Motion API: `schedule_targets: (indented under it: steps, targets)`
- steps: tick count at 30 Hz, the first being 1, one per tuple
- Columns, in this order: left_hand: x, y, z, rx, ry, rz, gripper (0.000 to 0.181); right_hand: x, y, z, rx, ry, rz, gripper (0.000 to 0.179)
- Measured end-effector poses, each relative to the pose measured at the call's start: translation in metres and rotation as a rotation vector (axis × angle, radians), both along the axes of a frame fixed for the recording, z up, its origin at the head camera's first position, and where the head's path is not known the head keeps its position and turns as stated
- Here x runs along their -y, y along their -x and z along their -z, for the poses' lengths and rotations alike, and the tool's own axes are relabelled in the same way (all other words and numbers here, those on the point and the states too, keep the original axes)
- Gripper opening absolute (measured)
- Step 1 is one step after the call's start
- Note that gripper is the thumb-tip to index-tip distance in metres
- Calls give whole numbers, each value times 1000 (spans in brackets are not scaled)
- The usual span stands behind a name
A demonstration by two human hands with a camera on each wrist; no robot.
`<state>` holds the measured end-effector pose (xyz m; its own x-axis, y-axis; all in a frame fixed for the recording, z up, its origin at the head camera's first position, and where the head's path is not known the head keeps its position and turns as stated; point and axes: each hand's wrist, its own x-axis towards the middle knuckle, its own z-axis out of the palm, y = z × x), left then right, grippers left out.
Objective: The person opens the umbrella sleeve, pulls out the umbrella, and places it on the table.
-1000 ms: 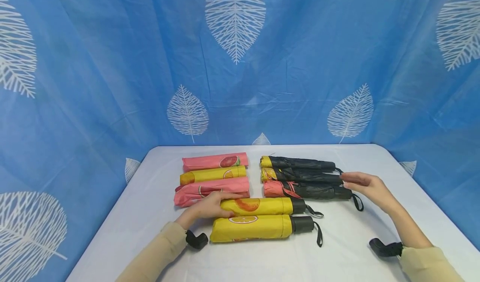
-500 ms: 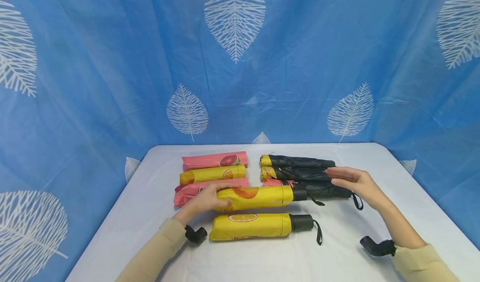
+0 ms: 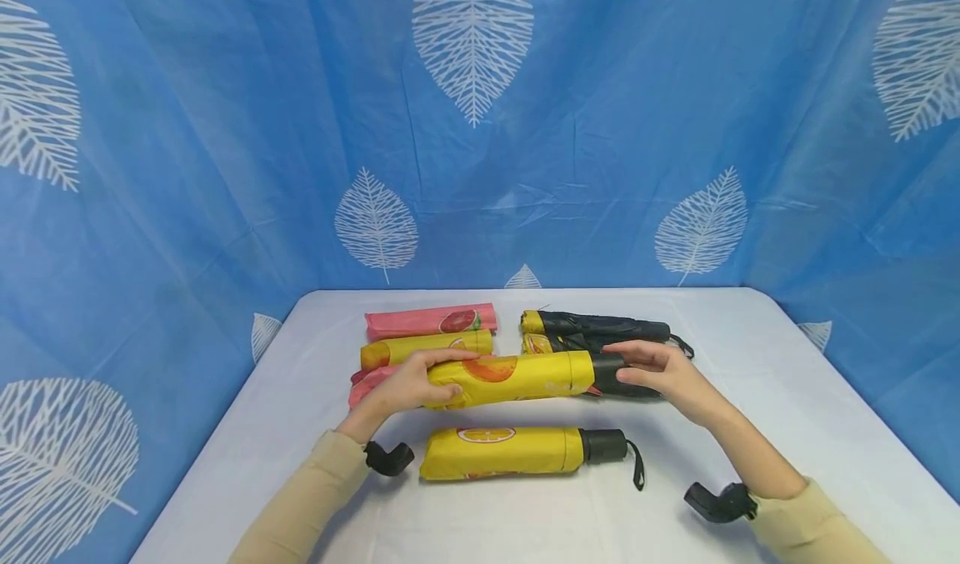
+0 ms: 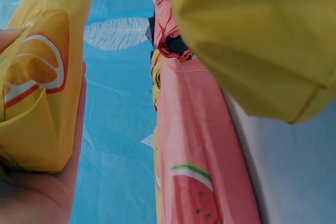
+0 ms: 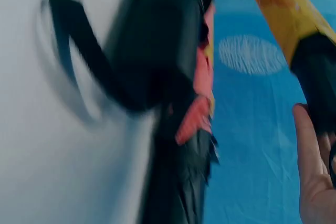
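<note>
In the head view, my left hand (image 3: 414,381) grips the sleeve end of a folded umbrella (image 3: 536,378) in a yellow fruit-print cover, lifted above the table. The left wrist view shows the yellow cover (image 4: 44,77) lying in the palm. My right hand (image 3: 678,385) is at the umbrella's black handle (image 3: 606,372), thumb and fingers extended on either side of it. In the right wrist view, the fingers of the right hand (image 5: 311,177) look straight beside the handle; whether they touch it is unclear. A second yellow-covered umbrella (image 3: 502,453) lies nearer on the table.
Behind on the left lie a pink watermelon-print sleeve (image 3: 420,323), a yellow sleeve (image 3: 420,349) and another pink sleeve (image 4: 199,129), partly covered in the head view. Dark folded umbrellas (image 3: 600,326) lie at the back right. A blue leaf-patterned cloth (image 3: 585,172) surrounds the white table (image 3: 525,522).
My left hand has raised the yellow-covered umbrella from the table and moved it away from me. My right hand has come left to its handle.
</note>
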<state>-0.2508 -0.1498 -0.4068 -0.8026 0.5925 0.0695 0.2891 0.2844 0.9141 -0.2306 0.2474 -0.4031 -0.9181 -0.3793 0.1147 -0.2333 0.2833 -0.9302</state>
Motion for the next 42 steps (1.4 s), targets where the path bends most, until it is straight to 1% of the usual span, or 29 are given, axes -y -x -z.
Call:
schedule_targets:
  steps: [3, 4, 5, 6, 9, 11, 13, 15, 18, 20, 24, 28, 31, 35, 39, 42]
  targets:
    - [-2, -1, -1, -10, 2, 14, 50, 10, -2, 5, 81, 6, 39, 47]
    - [-3, -2, -2, -12, 6, 16, 50, 13, -2, 6, 95, 11, 48, 49]
    - [-3, 0, 2, -17, 8, 17, 51, 15, -3, 8, 98, 5, 61, 49]
    - [-4, -1, 2, -23, 10, 18, 50, 16, -4, 9, 102, 3, 78, 50]
    - [-5, -2, 1, -39, 8, 12, 52, 20, -6, 10, 82, 25, 119, 50]
    - [-5, -2, 2, -70, 4, -2, 53, 20, -7, 10, 67, 71, 145, 47]
    - [-5, -1, 2, -115, -11, -19, 55, 20, -9, 9, 42, 131, 154, 41]
    - [-4, 1, 2, -152, -56, -27, 55, 20, -11, 7, 16, 202, 148, 34]
    - [-4, 2, 3, -178, -139, -24, 58, 19, -13, 5, -24, 282, 123, 30]
    - [-4, 2, 4, -159, -173, -18, 61, 19, -14, 4, -36, 314, 108, 30]
    - [-5, -1, 2, -107, -149, -17, 68, 20, -15, 5, -33, 324, 115, 30]
    - [-6, -3, 1, -58, -116, -13, 63, 21, -14, 7, -17, 315, 138, 30]
    - [-5, -4, 2, -27, -106, -18, 59, 20, -13, 8, -12, 310, 135, 31]
    - [3, -4, 3, 1, -126, -27, 56, 15, -13, 10, -24, 323, 113, 31]
    - [14, -4, 4, -28, -149, -22, 55, 8, -14, 11, -41, 361, 97, 31]
    - [22, -4, 2, -74, -137, -20, 55, 3, -14, 11, -51, 381, 95, 32]
